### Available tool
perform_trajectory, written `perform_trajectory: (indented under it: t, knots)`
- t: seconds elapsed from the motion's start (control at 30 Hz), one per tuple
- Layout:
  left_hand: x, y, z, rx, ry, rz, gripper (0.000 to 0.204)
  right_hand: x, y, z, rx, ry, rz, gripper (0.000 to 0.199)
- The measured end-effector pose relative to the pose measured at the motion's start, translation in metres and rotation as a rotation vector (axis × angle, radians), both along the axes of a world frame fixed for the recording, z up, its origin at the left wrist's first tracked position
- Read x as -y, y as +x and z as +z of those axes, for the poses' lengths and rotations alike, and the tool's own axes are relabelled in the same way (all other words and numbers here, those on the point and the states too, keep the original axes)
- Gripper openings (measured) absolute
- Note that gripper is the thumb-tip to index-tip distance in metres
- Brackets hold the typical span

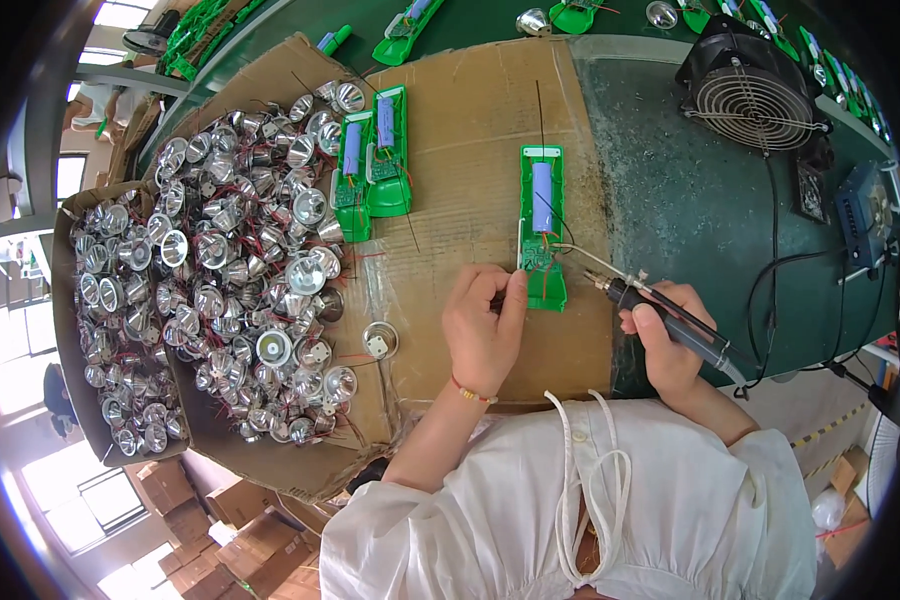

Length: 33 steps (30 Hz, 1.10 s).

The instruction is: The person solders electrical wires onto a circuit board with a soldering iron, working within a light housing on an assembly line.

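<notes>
Green circuit tray (542, 225) pinned under left hand (484, 325), right hand (665, 345) clamped around soldering iron (660, 308), tip at board.

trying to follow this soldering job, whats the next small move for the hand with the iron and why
Probably ease the soldering iron tip down onto the small circuit board in the green case. The right hand holds the iron with its tip just beside the board, while the left hand pinches at the case's edge, seemingly steadying a wire there. The exact joint is too small to see.
</notes>
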<state>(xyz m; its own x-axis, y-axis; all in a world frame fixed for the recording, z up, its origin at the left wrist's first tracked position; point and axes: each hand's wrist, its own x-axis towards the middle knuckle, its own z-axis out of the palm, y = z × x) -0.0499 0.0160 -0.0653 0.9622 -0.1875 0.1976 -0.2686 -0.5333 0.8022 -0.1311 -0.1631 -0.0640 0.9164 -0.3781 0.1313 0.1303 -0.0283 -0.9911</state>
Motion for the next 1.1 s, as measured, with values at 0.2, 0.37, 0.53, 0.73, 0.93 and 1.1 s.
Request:
perform_trajectory:
  t: [0.2, 0.37, 0.53, 0.73, 0.93, 1.1]
  knots:
    - [-0.0003, -0.0008, -0.0001, -0.003, 0.015, 0.015, 0.015, 0.0042, -0.0027, -0.0055, 0.093, -0.085, 0.054, 0.014]
    - [0.0009, -0.0014, 0.0011, -0.019, 0.025, 0.021, 0.016, 0.0042, 0.0000, -0.0044, 0.041, -0.145, 0.120, 0.013]
    - [0.0026, -0.0010, 0.0000, -0.003, 0.014, 0.022, 0.015, 0.0038, 0.0033, -0.0049, -0.016, -0.133, 0.135, 0.014]
    - [0.0024, -0.0001, 0.0011, -0.007, 0.021, 0.030, 0.015, 0.0025, 0.0031, -0.0096, 0.012, -0.138, 0.082, 0.014]
    - [0.0013, -0.0002, -0.0025, -0.004, 0.027, 0.028, 0.016, 0.0075, 0.0001, -0.0074, 0.118, -0.147, 0.091, 0.014]
    - [0.0025, 0.0002, 0.0000, -0.004, 0.030, 0.034, 0.016, 0.0106, -0.0031, -0.0036, 0.095, -0.125, 0.087, 0.015]
